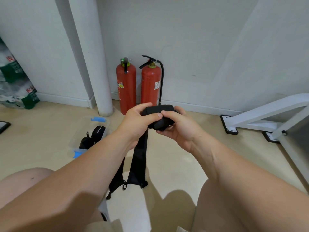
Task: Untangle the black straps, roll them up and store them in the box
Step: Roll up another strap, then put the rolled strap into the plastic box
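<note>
White walls meet a beige floor point(184, 156), with a white round pillar point(95, 64) standing at the far left and two red fire extinguishers point(126, 87) side by side against the skirting just right of it. At the right edge the feet of a white metal frame point(267, 113) rest on the floor. At the far left, shrink-wrapped packs of bottles point(15, 84) lean against the wall.

In the middle of the view the person holds a partly rolled black strap point(158, 109) up in front of the extinguishers. The left hand point(138, 121) grips the roll from the left, fingers curled over its top and thumb pressed along its near side. The right hand point(178, 128) cups it from the right and below, thumb on the near face meeting the left thumb, fingers wrapped round the far side. The unrolled tail point(139, 158) of this strap hangs straight down from the roll to the floor between the person's bare knees, where its end lies flat.

Just left of that tail, a second black strap point(117, 177) lies on the floor, partly hidden by the left forearm.

On the floor to the left sits a clear plastic box point(83, 124) with blue latches, open, holding two black rolled bundles point(98, 131).
</note>
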